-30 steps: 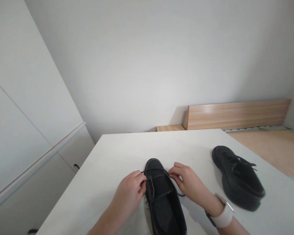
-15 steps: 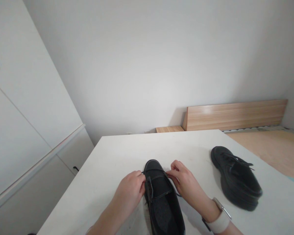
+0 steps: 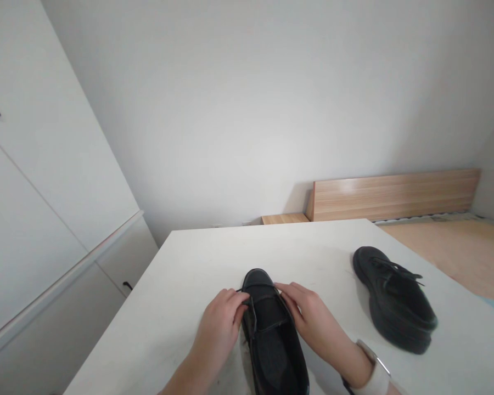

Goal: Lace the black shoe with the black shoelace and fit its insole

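Observation:
A black shoe [image 3: 271, 334] lies on the white table [image 3: 181, 296], toe pointing away from me, its opening facing up. My left hand [image 3: 220, 323] pinches the thin black lace at the shoe's left edge, fingers curled. My right hand [image 3: 308, 318] rests against the shoe's right side, fingers bent over the lace there; a pale watch band sits on that wrist. A second black shoe [image 3: 395, 304] with its laces tied lies to the right, apart from both hands.
White cupboards [image 3: 45, 219] stand along the left of the table. Beyond the far table edge a wooden bed frame [image 3: 395, 193] runs along the grey wall, with wooden floor to the right.
My right hand has lowered from a raised pinch above the lace to lie against the shoe's right side. The left hand has barely moved.

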Demonstrator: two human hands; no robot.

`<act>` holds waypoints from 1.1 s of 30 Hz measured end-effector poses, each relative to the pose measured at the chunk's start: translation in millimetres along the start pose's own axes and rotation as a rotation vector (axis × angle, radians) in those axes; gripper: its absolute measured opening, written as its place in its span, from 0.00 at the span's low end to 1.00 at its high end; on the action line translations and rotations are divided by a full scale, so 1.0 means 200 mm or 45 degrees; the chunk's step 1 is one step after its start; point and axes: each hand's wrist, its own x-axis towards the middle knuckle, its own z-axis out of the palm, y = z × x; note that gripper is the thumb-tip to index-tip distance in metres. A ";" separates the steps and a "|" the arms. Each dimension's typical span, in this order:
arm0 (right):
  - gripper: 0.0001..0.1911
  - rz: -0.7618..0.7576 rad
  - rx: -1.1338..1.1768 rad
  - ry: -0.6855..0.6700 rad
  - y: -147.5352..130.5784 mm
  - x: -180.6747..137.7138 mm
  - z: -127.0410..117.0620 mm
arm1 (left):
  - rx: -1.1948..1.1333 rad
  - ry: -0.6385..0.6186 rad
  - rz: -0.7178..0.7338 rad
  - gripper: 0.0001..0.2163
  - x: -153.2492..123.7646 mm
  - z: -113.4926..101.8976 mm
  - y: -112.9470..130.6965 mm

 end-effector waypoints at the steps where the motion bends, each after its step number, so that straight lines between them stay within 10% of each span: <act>1: 0.17 0.013 0.021 0.013 -0.02 0.00 -0.01 | -0.063 0.010 -0.012 0.13 0.00 0.00 0.00; 8: 0.17 0.084 -0.091 -0.088 -0.10 -0.01 -0.04 | -0.252 -0.063 -0.040 0.16 -0.04 -0.10 0.11; 16: 0.19 0.098 -0.575 -0.261 -0.17 -0.01 0.00 | 0.170 -0.214 0.028 0.16 0.03 -0.11 0.15; 25: 0.15 0.082 -0.822 -0.104 -0.18 0.02 0.04 | 0.434 -0.176 0.040 0.12 0.06 -0.11 0.26; 33: 0.05 -0.047 0.488 0.271 -0.25 0.02 -0.01 | -0.583 0.179 0.110 0.06 0.04 -0.25 0.30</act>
